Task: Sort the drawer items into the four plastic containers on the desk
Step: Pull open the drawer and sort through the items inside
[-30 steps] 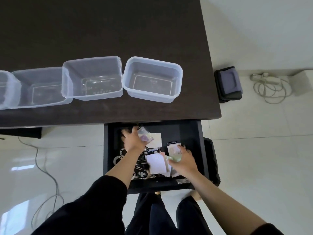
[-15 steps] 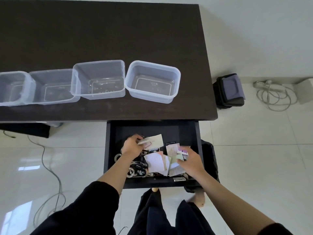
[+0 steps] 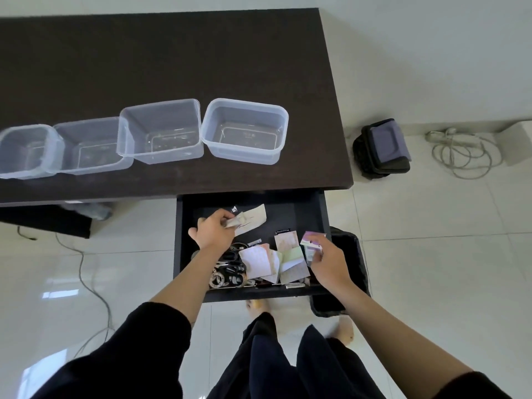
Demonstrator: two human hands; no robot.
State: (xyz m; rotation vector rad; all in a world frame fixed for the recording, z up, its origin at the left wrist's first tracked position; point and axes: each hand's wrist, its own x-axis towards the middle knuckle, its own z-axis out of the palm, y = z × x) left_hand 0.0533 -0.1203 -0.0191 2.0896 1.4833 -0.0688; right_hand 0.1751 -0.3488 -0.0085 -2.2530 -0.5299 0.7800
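I see both hands in the open drawer (image 3: 305,208) at frame centre — left hand (image 3: 213,230) grips folded papers (image 3: 247,221), right hand (image 3: 328,260) pinches small cards (image 3: 311,244).

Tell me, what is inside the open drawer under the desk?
The drawer holds paper cards and dark clips and rings. The left hand and right hand each grip some papers. What lies beneath the pile is covered.

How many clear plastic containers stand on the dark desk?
4, in one row near the front edge of the dark desk: far-left container, cut by the picture's edge; second; third; rightmost, above the open drawer.
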